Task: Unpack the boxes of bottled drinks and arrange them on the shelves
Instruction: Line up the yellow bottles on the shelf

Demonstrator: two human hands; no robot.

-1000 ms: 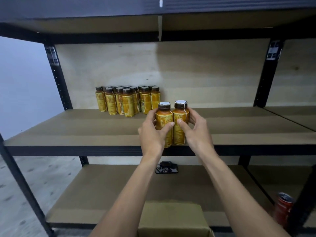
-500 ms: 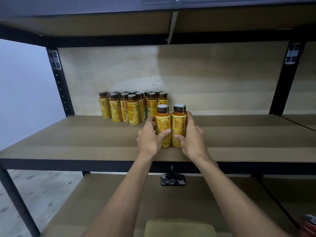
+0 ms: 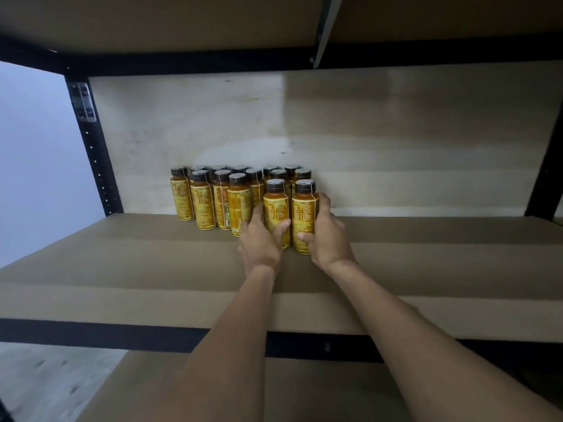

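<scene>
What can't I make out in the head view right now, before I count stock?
- Back-row bottles: only the caps show behind the front rows, so the count is unsure.
- Label print on the left bottle and right bottle: too small, and partly covered by the left hand and right hand.
- Lower shelf: cut off by the bottom edge and crossed by both forearms.

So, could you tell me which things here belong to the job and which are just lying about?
Job: left hand, right hand, left bottle, right bottle, bottle group, shelf board.
Lying about: back panel, black upright, floor.
</scene>
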